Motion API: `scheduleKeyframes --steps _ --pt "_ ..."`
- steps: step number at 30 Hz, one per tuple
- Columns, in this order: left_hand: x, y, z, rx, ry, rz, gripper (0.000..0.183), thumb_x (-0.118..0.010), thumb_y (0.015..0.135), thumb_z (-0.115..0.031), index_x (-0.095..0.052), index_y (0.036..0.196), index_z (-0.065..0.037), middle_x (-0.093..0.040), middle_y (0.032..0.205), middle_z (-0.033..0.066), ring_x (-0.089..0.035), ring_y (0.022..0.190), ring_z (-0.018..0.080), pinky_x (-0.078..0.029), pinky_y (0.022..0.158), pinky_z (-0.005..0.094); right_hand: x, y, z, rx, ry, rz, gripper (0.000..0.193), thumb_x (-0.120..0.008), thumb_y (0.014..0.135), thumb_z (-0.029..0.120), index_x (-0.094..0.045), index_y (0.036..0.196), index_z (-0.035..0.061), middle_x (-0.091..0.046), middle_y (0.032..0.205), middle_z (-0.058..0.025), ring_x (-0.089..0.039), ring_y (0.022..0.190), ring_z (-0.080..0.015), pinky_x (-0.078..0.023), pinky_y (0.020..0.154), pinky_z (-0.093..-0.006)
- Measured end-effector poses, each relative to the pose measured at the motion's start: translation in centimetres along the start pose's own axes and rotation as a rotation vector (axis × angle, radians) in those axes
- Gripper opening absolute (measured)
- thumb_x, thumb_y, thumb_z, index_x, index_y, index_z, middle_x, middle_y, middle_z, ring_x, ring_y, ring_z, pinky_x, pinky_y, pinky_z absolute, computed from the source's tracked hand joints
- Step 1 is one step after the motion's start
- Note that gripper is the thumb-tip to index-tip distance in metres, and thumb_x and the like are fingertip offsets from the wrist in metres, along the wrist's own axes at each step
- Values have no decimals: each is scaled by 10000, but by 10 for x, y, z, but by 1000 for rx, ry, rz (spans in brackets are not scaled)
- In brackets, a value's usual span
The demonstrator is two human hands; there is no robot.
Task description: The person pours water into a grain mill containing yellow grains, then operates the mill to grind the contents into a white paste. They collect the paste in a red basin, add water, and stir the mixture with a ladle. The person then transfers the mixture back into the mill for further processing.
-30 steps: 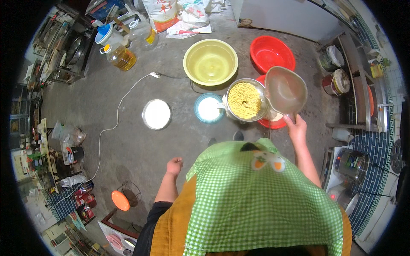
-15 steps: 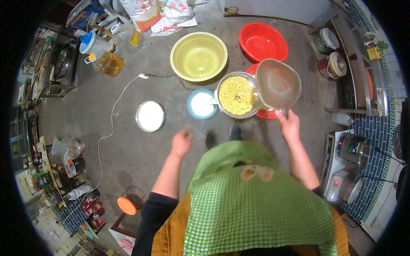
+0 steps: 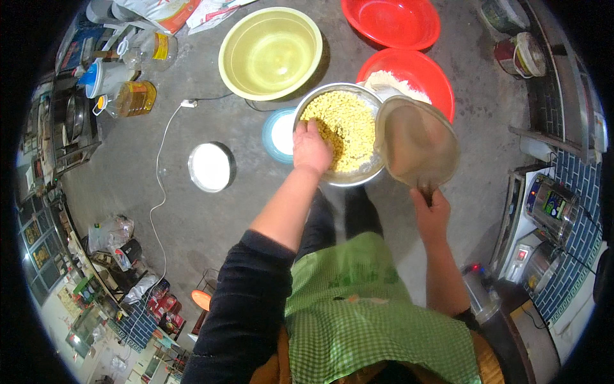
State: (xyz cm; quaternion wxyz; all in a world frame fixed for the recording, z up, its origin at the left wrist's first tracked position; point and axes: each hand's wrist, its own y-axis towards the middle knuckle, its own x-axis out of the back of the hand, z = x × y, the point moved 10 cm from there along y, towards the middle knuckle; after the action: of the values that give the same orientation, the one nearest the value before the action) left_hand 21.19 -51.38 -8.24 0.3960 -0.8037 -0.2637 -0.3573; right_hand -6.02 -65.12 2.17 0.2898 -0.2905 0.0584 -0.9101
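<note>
A steel bowl (image 3: pixel 355 180) full of yellow kernels (image 3: pixel 350 121) stands in front of me, with a dark gap among the kernels. My left hand (image 3: pixel 313 150) reaches over the bowl's left side, fingers stretched out at the kernels' edge; its palm side is hidden. My right hand (image 3: pixel 431 214) is closed round the handle of a translucent plastic scoop (image 3: pixel 419 144). The scoop's round body overlaps the bowl's right edge and covers part of a red basin (image 3: pixel 440 89) holding pale, flour-like stuff. Left of the bowl sits a blue-rimmed container (image 3: pixel 272 148) with white contents, partly hidden.
A yellow-green basin (image 3: pixel 272 54) and another red basin (image 3: pixel 396 22) stand farther off. On the left are a round pan of white stuff (image 3: pixel 211 168), a white cable (image 3: pixel 158 185) and an oil jug (image 3: pixel 131 99). Appliances (image 3: pixel 551 201) line the right wall.
My left hand has moved up and right to the bowl. The scoop has come lower and slightly right, uncovering more of the near red basin. The view is closer to the bowl.
</note>
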Motion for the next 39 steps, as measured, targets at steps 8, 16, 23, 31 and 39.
scheduleKeyframes --steps 8,16,23,31,39 --pt "-90 10 -19 -131 313 328 534 -532 819 -51 -413 1332 40 -441 1360 212 -409 1273 312 -343 1078 346 -1 11 -34 -218 137 45 136 -676 857 83 -579 866 -13 -570 757 -1 -496 709 -60 -442 661 -230" --pt "4 -18 -47 -273 -200 -95 388 -566 758 -11 -608 1143 -4 -579 1198 208 -538 1105 370 -437 978 407 -8 15 -19 -227 67 199 173 -665 862 118 -557 857 -17 -527 603 -21 -491 532 -99 -418 514 -291" --pt "102 -93 50 -121 -257 -267 110 -594 824 -85 -629 885 0 -621 877 194 -597 838 367 -479 745 420 -33 6 -13 -148 -263 334 246 -647 849 202 -550 846 -24 -578 608 -147 -573 500 -239 -445 518 -384" --pt "105 -287 221 323 -7 -51 362 -607 843 -327 -593 680 -4 -573 637 209 -554 584 397 -442 559 459 -121 22 -12 -370 -147 655 218 -599 856 173 -523 795 -22 -584 654 -143 -602 570 -202 -454 455 -367" --pt "89 -449 321 582 63 -42 399 -634 814 -352 -582 637 2 -549 580 207 -527 507 361 -425 524 440 -198 -8 -23 -883 944 460 167 -500 939 162 -482 797 76 -495 618 -11 -462 488 -141 -414 429 -296"
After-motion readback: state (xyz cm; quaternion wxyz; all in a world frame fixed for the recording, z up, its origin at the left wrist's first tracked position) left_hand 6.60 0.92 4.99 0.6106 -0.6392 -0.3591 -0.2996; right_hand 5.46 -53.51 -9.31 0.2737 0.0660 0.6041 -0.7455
